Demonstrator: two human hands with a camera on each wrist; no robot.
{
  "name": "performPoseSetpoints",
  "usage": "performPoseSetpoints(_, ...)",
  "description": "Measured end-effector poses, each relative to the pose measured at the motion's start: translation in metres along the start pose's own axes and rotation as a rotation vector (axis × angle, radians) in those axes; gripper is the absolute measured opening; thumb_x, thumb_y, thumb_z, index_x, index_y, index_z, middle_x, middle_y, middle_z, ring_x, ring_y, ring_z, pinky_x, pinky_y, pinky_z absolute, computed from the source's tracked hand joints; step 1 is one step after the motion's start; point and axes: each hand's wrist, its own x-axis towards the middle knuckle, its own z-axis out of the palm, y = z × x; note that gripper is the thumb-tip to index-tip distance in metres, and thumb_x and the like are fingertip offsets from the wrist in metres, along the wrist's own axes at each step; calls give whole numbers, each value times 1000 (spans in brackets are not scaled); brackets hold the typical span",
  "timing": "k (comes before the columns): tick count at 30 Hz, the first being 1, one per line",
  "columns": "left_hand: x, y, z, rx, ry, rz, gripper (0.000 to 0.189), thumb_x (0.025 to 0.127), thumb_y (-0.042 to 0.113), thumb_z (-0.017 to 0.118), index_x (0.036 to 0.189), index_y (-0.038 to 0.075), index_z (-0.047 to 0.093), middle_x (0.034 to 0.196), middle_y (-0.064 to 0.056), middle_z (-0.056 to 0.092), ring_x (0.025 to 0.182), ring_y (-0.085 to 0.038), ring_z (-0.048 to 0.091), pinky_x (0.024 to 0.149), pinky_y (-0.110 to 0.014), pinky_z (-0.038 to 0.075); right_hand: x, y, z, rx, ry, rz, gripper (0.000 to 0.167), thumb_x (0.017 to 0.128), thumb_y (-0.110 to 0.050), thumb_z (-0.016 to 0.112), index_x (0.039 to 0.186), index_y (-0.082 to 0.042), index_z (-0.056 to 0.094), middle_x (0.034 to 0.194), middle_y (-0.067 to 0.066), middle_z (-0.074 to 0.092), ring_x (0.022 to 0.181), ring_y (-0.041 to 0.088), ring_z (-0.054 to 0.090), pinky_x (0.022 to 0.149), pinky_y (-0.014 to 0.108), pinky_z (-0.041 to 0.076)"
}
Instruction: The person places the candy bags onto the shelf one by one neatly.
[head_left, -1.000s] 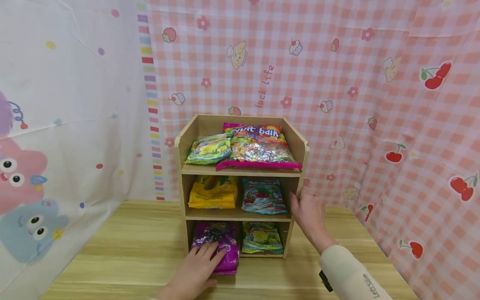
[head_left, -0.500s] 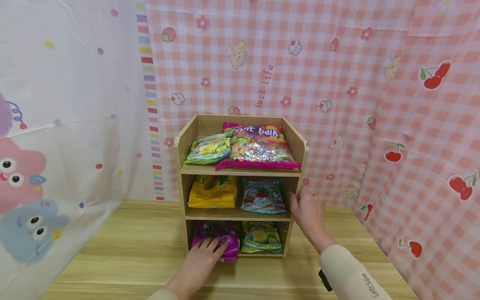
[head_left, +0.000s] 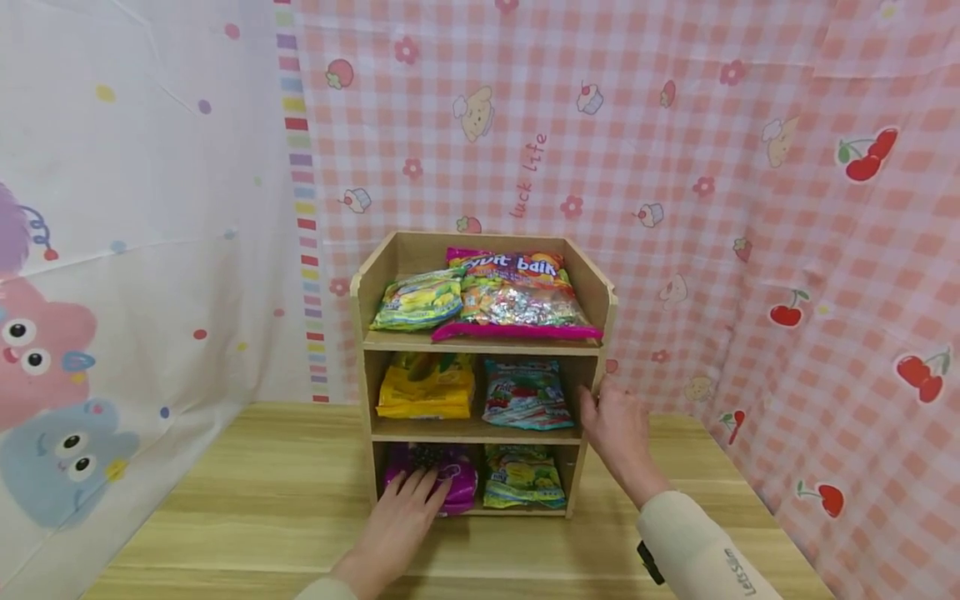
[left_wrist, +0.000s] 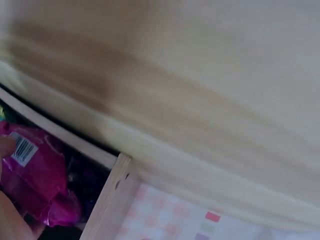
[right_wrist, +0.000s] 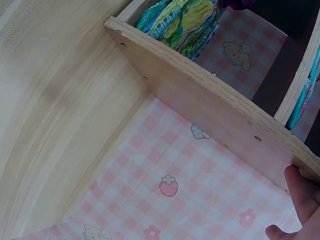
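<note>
A small wooden shelf (head_left: pixel 480 437) holds bags of sweets on three levels. My left hand (head_left: pixel 397 521) has its fingers laid over the front of a purple candy bag (head_left: pixel 460 492) in the bottom left compartment. In the left wrist view, that purple bag (left_wrist: pixel 37 175) shows a barcode, and a bit of the hand (left_wrist: pixel 12 220) is beside it. My right hand (head_left: pixel 618 425) grips the shelf's right side panel at middle-level height, thumb at the front edge. Part of this hand (right_wrist: pixel 305 200) shows at the panel (right_wrist: pixel 220 120) in the right wrist view.
Beside the purple bag lies a green-yellow bag (head_left: pixel 523 477). The middle level has a yellow bag (head_left: pixel 427 387) and a teal bag (head_left: pixel 527 396). On top are a small green-yellow bag (head_left: pixel 418 300) and a large pink-edged bag (head_left: pixel 525 296). Patterned cloths (head_left: pixel 675 125) stand behind the wooden table (head_left: pixel 247 500).
The purple bag has slid back into the bottom left compartment under my left hand, which moved slightly forward with it. My right hand has stayed on the side panel.
</note>
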Motion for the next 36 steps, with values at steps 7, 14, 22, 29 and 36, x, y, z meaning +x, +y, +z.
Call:
performPoseSetpoints(7,-11,7,-1,-6,197,116,37,84,8,55,118,9,68,110,-10,62,96,-26,60,79,-41,52,2,-1,0,7,32,-15,32,95,-22,65,72,-5,50,60,19,54,64,48,59,54,56,44)
performPoseSetpoints(14,-15,14,3,54,160,128,44,81,16,48,118,9,70,109,-8,62,95,-24,60,78,-39,52,1,0,0,3,36,-16,33,94,-22,65,72,-4,50,59,20,54,64,49,58,54,56,44)
performPoseSetpoints(22,-18,13,5,68,57,56,53,75,17,69,127,5,65,117,-12,61,102,-26,60,84,-42,52,1,0,1,-1,24,-15,33,95,-22,64,71,-5,49,56,17,51,61,46,58,53,54,43)
performPoseSetpoints(29,-18,10,9,54,50,54,60,74,20,71,131,3,61,120,-14,57,105,-29,57,86,-44,50,0,0,0,3,28,-19,33,95,-21,64,71,-5,49,56,16,51,60,46,56,52,53,43)
performPoseSetpoints(36,-20,12,7,-12,14,13,62,80,38,76,129,3,62,120,-14,58,108,-29,57,93,-48,49,-1,1,0,4,24,-13,32,95,-21,64,72,-4,50,57,18,52,60,46,57,52,54,43)
